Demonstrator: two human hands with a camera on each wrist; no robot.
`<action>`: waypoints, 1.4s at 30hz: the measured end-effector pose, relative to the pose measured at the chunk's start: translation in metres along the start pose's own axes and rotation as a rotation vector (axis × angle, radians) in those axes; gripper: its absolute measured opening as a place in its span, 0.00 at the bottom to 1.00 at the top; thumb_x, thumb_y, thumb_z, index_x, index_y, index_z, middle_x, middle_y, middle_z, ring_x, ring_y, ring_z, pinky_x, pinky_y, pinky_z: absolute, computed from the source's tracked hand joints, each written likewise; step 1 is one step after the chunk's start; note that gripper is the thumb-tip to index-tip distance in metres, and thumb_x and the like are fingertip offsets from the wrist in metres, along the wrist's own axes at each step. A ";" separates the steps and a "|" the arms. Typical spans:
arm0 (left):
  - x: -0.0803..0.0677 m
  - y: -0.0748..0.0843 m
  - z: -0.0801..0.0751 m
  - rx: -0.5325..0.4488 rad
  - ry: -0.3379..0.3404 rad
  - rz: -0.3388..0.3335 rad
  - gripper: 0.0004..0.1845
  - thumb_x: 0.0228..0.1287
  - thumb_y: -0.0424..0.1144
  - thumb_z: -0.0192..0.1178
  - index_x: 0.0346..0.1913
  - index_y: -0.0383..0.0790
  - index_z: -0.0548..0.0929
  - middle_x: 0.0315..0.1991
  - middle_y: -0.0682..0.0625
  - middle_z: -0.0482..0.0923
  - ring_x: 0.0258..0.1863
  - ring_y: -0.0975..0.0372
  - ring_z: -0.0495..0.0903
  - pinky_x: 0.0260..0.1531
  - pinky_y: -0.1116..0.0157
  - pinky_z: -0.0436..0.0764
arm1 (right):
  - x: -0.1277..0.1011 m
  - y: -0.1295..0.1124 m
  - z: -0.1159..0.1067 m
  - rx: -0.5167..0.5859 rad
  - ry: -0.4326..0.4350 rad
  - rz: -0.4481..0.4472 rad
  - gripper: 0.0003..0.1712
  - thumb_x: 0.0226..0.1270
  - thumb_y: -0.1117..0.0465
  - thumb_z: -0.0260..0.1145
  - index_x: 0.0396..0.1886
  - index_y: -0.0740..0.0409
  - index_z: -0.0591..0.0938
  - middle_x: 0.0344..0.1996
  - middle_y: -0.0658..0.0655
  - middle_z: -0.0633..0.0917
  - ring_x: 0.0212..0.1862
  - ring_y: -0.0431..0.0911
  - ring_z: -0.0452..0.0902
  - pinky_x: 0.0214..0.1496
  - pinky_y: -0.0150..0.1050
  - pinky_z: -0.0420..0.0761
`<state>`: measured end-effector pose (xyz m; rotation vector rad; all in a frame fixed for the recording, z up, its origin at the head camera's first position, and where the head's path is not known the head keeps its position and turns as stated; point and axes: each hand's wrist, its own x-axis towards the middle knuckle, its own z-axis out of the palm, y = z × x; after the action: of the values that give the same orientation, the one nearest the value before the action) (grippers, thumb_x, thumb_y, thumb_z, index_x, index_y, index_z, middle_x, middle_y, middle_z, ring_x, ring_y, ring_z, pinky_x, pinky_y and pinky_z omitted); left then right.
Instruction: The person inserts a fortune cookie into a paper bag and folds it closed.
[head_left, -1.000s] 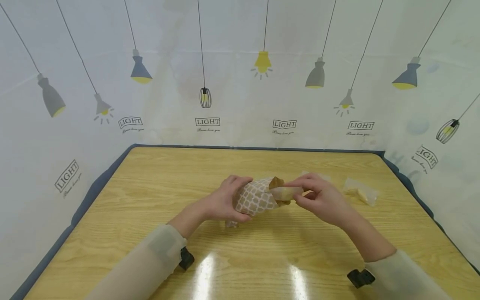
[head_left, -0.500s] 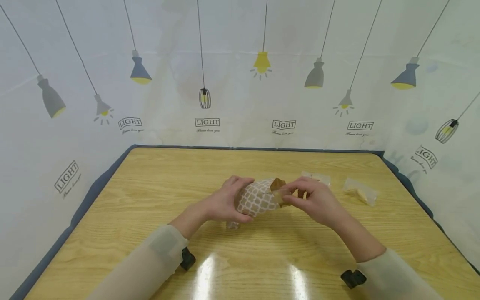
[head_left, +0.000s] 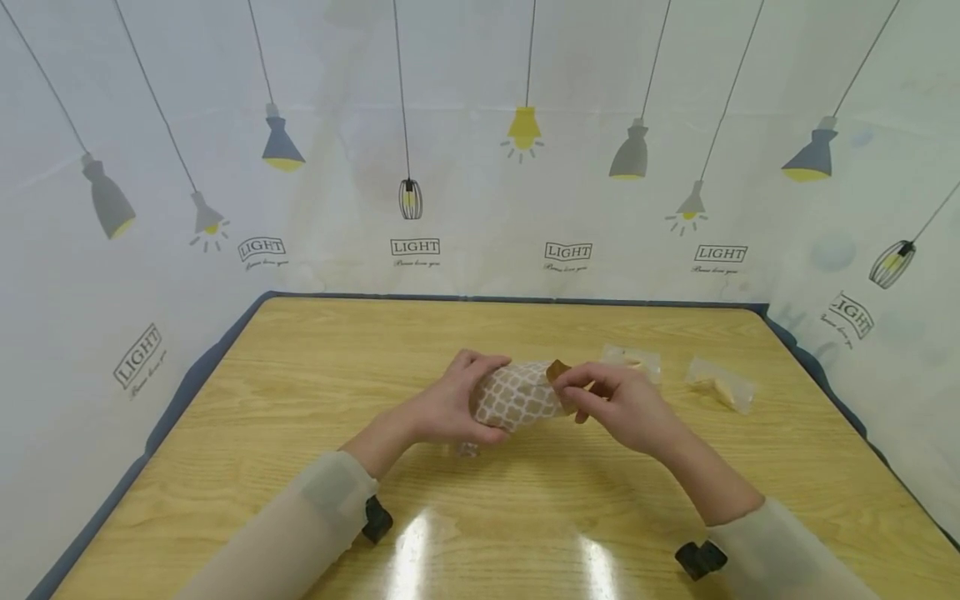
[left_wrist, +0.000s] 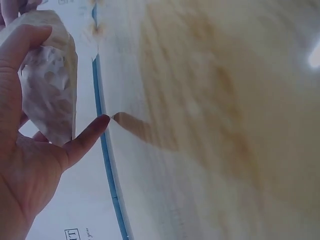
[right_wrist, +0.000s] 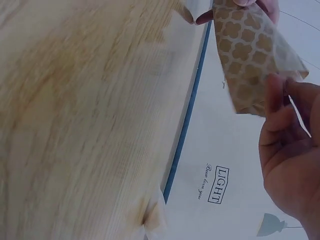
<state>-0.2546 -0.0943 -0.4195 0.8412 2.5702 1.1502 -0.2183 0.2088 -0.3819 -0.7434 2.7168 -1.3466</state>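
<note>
1. The left hand (head_left: 450, 408) grips the patterned paper bag (head_left: 517, 398) around its closed end, above the desk (head_left: 300, 400).
2. The right hand (head_left: 622, 404) pinches the bag's open right end; its long axis runs left-right.
3. Two clear packets (head_left: 720, 385) lie farther right.

One patterned paper bag (head_left: 517, 398) at mid-frame, brown with a white lattice print. Two hands on it: left hand (head_left: 450, 404) curled round the closed end, right hand (head_left: 618, 404) pinching at the open mouth. Two small clear packets to the right of centre: nearer packet (head_left: 633, 361) just beyond the right hand, farther packet (head_left: 722, 385) toward the right edge. One wooden desk (head_left: 315, 367) under all of it, with one dark blue border. Two pale sleeves at the lower edge, two black wrist mounts, one by each sleeve. On the backdrop, five full "LIGHT" labels and one cut off at left
</note>
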 end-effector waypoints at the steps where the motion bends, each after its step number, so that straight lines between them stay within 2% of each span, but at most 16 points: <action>1: 0.000 0.000 0.000 -0.006 0.002 -0.004 0.60 0.54 0.46 0.85 0.87 0.53 0.61 0.75 0.42 0.60 0.67 0.49 0.70 0.70 0.45 0.80 | 0.000 0.001 0.000 0.013 0.003 0.002 0.10 0.83 0.61 0.67 0.55 0.52 0.91 0.46 0.58 0.92 0.30 0.45 0.86 0.27 0.38 0.83; 4: -0.001 0.001 -0.001 -0.019 0.007 -0.011 0.60 0.54 0.47 0.85 0.88 0.53 0.60 0.74 0.41 0.59 0.67 0.48 0.70 0.70 0.44 0.80 | 0.000 0.003 -0.001 0.055 -0.003 0.011 0.11 0.84 0.61 0.66 0.56 0.52 0.91 0.55 0.61 0.91 0.28 0.49 0.87 0.27 0.40 0.84; 8: -0.001 0.001 0.000 -0.042 0.003 -0.002 0.59 0.55 0.46 0.84 0.87 0.53 0.61 0.73 0.41 0.59 0.66 0.48 0.70 0.67 0.45 0.82 | 0.001 0.000 0.001 0.087 -0.048 0.022 0.13 0.85 0.61 0.65 0.59 0.54 0.90 0.61 0.64 0.88 0.25 0.49 0.87 0.24 0.40 0.81; 12: -0.002 0.001 0.000 -0.065 0.005 -0.003 0.58 0.55 0.45 0.84 0.86 0.54 0.62 0.72 0.43 0.60 0.65 0.49 0.71 0.66 0.47 0.83 | -0.001 -0.002 -0.001 0.112 -0.082 0.044 0.15 0.86 0.56 0.65 0.63 0.54 0.89 0.65 0.66 0.86 0.27 0.49 0.89 0.20 0.39 0.77; 14: -0.002 0.001 0.000 -0.071 0.016 -0.009 0.58 0.54 0.45 0.85 0.86 0.54 0.62 0.72 0.43 0.60 0.65 0.49 0.71 0.67 0.46 0.82 | -0.002 -0.002 -0.002 0.127 -0.086 0.066 0.16 0.84 0.54 0.67 0.63 0.52 0.88 0.63 0.65 0.86 0.28 0.52 0.89 0.17 0.37 0.73; 17: -0.003 0.000 0.000 -0.083 0.032 -0.018 0.59 0.52 0.44 0.86 0.85 0.55 0.63 0.72 0.44 0.61 0.65 0.50 0.71 0.68 0.45 0.81 | -0.002 -0.001 -0.002 0.140 -0.107 0.086 0.17 0.81 0.53 0.71 0.63 0.50 0.88 0.61 0.64 0.86 0.29 0.55 0.90 0.16 0.38 0.74; 20: -0.002 0.001 0.001 -0.099 0.032 -0.020 0.58 0.52 0.42 0.86 0.85 0.54 0.64 0.72 0.43 0.61 0.65 0.50 0.72 0.68 0.45 0.82 | -0.003 -0.002 0.002 0.129 -0.138 0.093 0.18 0.78 0.53 0.74 0.62 0.51 0.88 0.58 0.63 0.87 0.30 0.56 0.90 0.20 0.41 0.81; 24: -0.001 0.002 0.004 -0.112 0.014 0.000 0.56 0.53 0.40 0.84 0.85 0.52 0.64 0.72 0.42 0.61 0.65 0.49 0.72 0.68 0.46 0.83 | -0.003 -0.001 0.009 0.111 -0.150 0.089 0.14 0.79 0.57 0.72 0.58 0.54 0.89 0.52 0.62 0.88 0.28 0.52 0.89 0.29 0.48 0.89; 26: 0.000 0.002 0.005 -0.088 0.010 0.020 0.57 0.54 0.40 0.84 0.85 0.51 0.64 0.73 0.42 0.61 0.66 0.49 0.71 0.68 0.45 0.82 | -0.003 -0.001 0.012 0.105 -0.137 0.076 0.11 0.80 0.59 0.71 0.56 0.55 0.90 0.49 0.62 0.88 0.27 0.49 0.88 0.33 0.50 0.91; 32: 0.001 0.003 0.007 0.028 0.004 0.067 0.60 0.53 0.46 0.86 0.86 0.53 0.61 0.76 0.45 0.66 0.69 0.51 0.68 0.69 0.44 0.78 | -0.003 0.000 0.015 0.051 -0.068 0.009 0.09 0.79 0.62 0.72 0.53 0.53 0.92 0.50 0.60 0.87 0.26 0.43 0.85 0.32 0.47 0.90; 36: 0.002 0.004 0.008 0.016 -0.003 0.074 0.59 0.56 0.44 0.84 0.87 0.51 0.60 0.75 0.45 0.67 0.67 0.53 0.70 0.68 0.46 0.79 | -0.003 -0.001 0.016 0.064 -0.072 0.017 0.08 0.79 0.63 0.71 0.52 0.55 0.90 0.48 0.60 0.86 0.26 0.43 0.84 0.32 0.47 0.90; 42: 0.002 0.007 0.008 -0.032 -0.009 0.060 0.56 0.57 0.41 0.84 0.85 0.50 0.62 0.71 0.42 0.67 0.62 0.54 0.73 0.64 0.49 0.84 | -0.004 -0.003 0.016 0.112 -0.134 0.064 0.05 0.83 0.62 0.67 0.50 0.56 0.88 0.45 0.67 0.90 0.24 0.50 0.87 0.33 0.51 0.91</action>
<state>-0.2502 -0.0844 -0.4200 0.9200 2.5283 1.1976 -0.2102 0.1966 -0.3906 -0.7044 2.5177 -1.3700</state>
